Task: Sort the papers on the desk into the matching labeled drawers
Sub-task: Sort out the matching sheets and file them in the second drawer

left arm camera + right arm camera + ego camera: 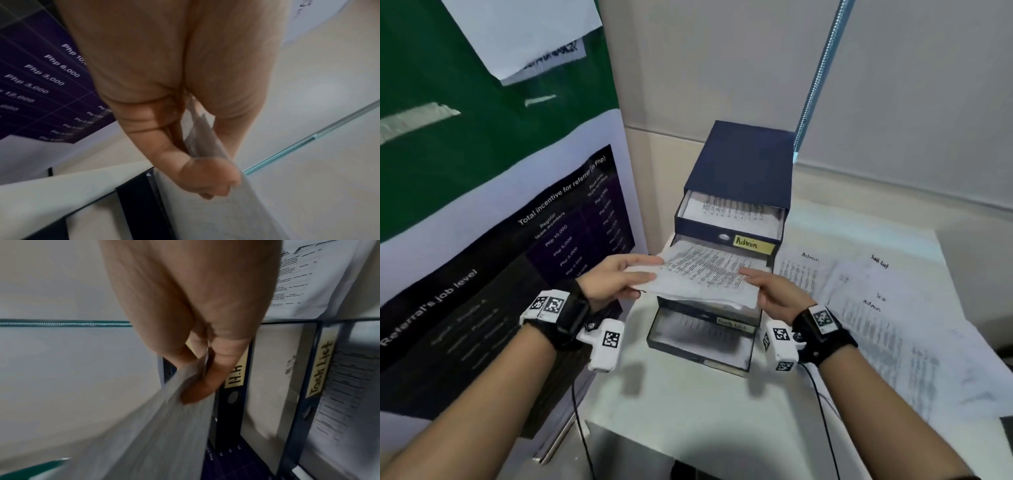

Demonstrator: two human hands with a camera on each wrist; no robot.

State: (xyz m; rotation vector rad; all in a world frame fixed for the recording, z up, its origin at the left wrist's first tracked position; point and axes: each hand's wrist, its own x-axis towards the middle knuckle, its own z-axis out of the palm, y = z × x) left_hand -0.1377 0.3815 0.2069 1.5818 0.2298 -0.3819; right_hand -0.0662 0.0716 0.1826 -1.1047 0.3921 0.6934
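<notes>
Papers in the air, a thin sheaf (705, 274) carried level between both hands, right over the second open drawer (709, 305) of the dark blue drawer unit (739, 161). Left hand (613, 281) has the left edge, fingers (209, 177) curled under and thumb on top, pinching it; right hand (777, 294) takes the right edge the same way, its fingers (197, 389) clamped on the sheets. Top drawer, labelled "Admin" (753, 244), stands pulled out with printed sheets already inside, and the lowest drawer (702, 339) is open too, tagged "Task List" in the right wrist view. More loose papers (876, 301) lie spread on the bench (688, 404) to the right of the unit, so by my reckoning there's plenty of sorting left. Now, this stuff is light and floppy: the sheaf sags in the middle and looks creased, and it'll buckle or fan apart if pushed from one end. I'd call the two opposite edges the right place to hold, keeping it taut and flat so it slides in under the drawer above. One risk to watch: a leading corner catching on a drawer front
</notes>
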